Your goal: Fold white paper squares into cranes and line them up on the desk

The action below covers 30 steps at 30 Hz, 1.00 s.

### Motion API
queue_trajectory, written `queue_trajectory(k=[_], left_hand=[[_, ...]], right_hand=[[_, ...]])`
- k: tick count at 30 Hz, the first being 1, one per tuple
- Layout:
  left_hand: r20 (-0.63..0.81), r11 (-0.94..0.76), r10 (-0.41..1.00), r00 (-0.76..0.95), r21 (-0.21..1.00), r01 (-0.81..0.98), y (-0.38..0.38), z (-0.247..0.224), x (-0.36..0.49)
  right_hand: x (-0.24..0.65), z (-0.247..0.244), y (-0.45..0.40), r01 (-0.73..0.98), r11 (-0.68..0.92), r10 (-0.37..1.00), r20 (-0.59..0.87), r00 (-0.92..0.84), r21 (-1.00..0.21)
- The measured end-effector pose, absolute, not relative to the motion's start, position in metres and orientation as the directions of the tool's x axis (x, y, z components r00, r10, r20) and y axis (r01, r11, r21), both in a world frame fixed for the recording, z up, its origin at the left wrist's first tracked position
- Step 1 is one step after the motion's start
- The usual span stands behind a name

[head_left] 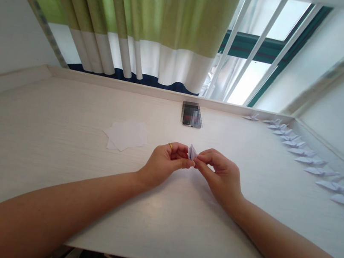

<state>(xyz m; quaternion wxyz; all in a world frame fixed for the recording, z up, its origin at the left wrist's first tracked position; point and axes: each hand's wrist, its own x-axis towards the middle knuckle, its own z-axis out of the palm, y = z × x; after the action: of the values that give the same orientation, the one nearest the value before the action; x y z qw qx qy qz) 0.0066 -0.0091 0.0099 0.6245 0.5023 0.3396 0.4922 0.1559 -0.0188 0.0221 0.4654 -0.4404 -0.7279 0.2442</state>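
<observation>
Between my two hands is a small piece of folded white paper (pixel 191 152), raised slightly over the middle of the table. My left hand (pixel 167 162), with a gold ring on one finger, pinches it between thumb and fingers from the left. On the other side, the thumb and index fingertip of my right hand (pixel 219 170) press together at the paper's right edge. The fingertips cover part of the paper, so its full folded shape is hidden.
Loose white paper sheets (pixel 127 135) lie overlapped left of my hands. A dark, blurred-out phone-like object (pixel 191 114) rests near the table's back rim. Several folded paper cranes (pixel 311 160) line the right side of the white table (pixel 44 136). A curtain (pixel 174 26) hangs behind.
</observation>
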Motion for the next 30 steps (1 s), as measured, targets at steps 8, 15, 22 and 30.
queue_trajectory(k=[8, 15, 22, 30], left_hand=[[0.075, -0.002, 0.976, 0.204, 0.943, -0.333, -0.0091, 0.0097, 0.0073], [0.084, 0.01, 0.967, 0.242, 0.931, -0.366, -0.0095, 0.0091, 0.0052], [0.129, -0.044, 0.965, 0.229, 0.939, -0.341, -0.009, 0.008, 0.004], [0.113, -0.064, 0.981, 0.157, 0.956, -0.287, -0.0108, 0.0103, 0.0057]], right_hand=[[0.16, 0.0235, -0.0162, 0.325, 0.629, 0.774, 0.532, -0.343, -0.706], [0.1585, 0.0186, -0.0175, 0.291, 0.425, 0.903, 0.379, -0.201, -0.857], [0.1561, 0.0228, -0.0175, -0.018, 0.166, 0.971, 0.167, -0.173, -0.986], [0.1565, 0.021, -0.0155, -0.159, 0.046, 0.978, 0.078, -0.195, -0.986]])
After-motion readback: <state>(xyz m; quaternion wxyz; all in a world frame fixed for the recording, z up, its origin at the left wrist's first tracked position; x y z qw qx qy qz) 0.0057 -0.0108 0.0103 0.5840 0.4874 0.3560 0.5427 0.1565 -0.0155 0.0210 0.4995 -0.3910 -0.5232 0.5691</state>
